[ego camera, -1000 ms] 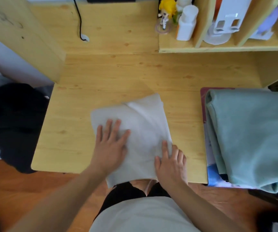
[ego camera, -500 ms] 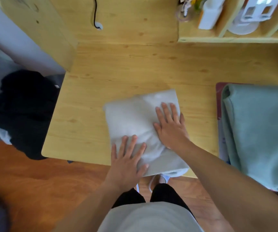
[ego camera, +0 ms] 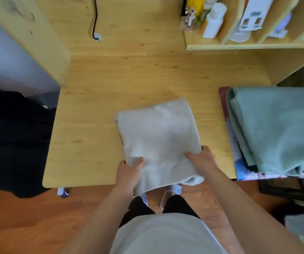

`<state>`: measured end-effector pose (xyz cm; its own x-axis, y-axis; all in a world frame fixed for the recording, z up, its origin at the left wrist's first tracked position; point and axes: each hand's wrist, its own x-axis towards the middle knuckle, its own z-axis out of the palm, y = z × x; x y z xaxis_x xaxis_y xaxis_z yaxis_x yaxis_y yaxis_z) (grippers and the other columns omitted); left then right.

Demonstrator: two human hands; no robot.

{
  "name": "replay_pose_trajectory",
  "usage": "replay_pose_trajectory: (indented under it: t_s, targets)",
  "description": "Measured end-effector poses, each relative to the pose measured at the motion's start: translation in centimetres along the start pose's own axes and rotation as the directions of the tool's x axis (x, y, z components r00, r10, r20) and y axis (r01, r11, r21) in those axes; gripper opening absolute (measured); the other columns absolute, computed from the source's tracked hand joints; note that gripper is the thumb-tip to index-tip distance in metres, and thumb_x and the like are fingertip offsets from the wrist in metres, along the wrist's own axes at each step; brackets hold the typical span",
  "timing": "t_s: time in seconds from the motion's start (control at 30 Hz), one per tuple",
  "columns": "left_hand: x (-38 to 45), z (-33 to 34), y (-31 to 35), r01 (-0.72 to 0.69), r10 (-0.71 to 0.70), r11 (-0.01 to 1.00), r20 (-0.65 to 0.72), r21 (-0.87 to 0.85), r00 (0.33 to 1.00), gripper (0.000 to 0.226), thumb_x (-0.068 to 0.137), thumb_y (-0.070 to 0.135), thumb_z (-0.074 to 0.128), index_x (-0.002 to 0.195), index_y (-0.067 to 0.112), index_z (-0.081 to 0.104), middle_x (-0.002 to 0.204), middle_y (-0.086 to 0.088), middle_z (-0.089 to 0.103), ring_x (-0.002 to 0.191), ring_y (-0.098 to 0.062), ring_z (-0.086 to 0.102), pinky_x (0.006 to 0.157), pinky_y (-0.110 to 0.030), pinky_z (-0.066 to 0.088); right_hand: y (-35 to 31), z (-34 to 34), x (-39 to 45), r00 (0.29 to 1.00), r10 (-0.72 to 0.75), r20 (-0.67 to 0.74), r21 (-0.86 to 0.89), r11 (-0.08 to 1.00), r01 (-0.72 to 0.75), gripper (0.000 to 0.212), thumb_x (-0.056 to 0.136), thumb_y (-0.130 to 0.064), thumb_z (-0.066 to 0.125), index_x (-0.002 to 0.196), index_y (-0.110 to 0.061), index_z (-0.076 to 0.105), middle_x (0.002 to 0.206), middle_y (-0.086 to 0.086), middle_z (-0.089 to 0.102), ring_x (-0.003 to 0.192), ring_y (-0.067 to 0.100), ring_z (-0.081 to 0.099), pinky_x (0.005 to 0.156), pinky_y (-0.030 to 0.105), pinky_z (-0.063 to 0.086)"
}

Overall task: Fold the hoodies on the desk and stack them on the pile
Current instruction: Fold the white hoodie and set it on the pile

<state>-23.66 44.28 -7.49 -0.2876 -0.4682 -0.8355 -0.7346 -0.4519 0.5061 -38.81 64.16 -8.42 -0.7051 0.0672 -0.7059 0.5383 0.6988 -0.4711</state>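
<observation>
We are holding the folded white hoodie (ego camera: 158,136) at its near edge, and both of our hands are gripping it. The left hand (ego camera: 129,173) is pinching the near left corner, with the thumb on top of the cloth and the other fingers hidden under it. The right hand (ego camera: 201,158) is pinching the near right side in the same way, thumb lying on top. The hoodie is resting on the table (ego camera: 96,136), reaching away from our hands toward the far side, and its near edge is hanging a little over the table border, just above our feet.

The folding of this piece is looking finished to us (the shape is a neat, nearly square block), so we are judging that the step in hand is the lift. The pile (ego camera: 275,129), with a pale green garment on top, is lying to the right of our right hand, beyond the table edge, so the right hand is the nearer one and it should lead the move. The hoodie's slightly longer axis is running away from us, and the pile seems to be lying the same way, so probably no turn is needed. A dark heap of clothes (ego camera: 13,143) is waiting well to the left of our left hand.
</observation>
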Motion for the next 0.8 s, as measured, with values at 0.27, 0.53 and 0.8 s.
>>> replay_pose_trajectory:
  t_s: [0.27, 0.53, 0.8]
  targets:
    - [-2.2, -6.0, 2.2, 0.183, -0.092, 0.967, 0.428, -0.175, 0.899, 0.048, 0.083, 0.028, 0.066, 0.124, 0.003, 0.065, 0.104, -0.021, 0.075, 0.086, -0.035, 0.073, 0.080, -0.046, 0.057, 3.3, -1.0, -8.1, 0.823, 0.059, 0.565, 0.562, 0.703, -0.436, 0.051, 0.081, -0.019, 0.079, 0.127, -0.002, 0.065, 0.117, 0.021, 0.071, 0.101, 0.034, 0.070, 0.085, 0.045, 0.057]
    - [-9.6, -4.3, 8.2, 0.057, 0.096, 0.954, 0.477, -0.295, 0.874, 0.023, 0.080, 0.024, 0.063, 0.092, 0.006, 0.071, 0.074, -0.018, 0.068, 0.058, -0.029, 0.068, 0.049, -0.033, 0.056, -1.5, -7.4, -12.5, 0.852, -0.136, 0.506, 0.734, 0.587, -0.342, 0.045, 0.087, -0.026, 0.064, 0.120, 0.003, 0.068, 0.112, 0.025, 0.068, 0.100, 0.038, 0.067, 0.097, 0.049, 0.050]
    - [-23.1, 8.8, 15.8, -0.244, 0.485, 0.863, 0.587, -0.443, 0.648, 0.024, 0.071, 0.027, 0.060, 0.073, 0.020, 0.082, 0.078, -0.006, 0.075, 0.061, -0.022, 0.071, 0.054, -0.034, 0.059, -5.2, -29.9, -15.7, 0.855, -0.511, 0.086, 0.821, 0.523, 0.230, 0.038, 0.080, -0.022, 0.056, 0.108, -0.007, 0.077, 0.102, 0.017, 0.073, 0.086, 0.032, 0.072, 0.073, 0.043, 0.062]
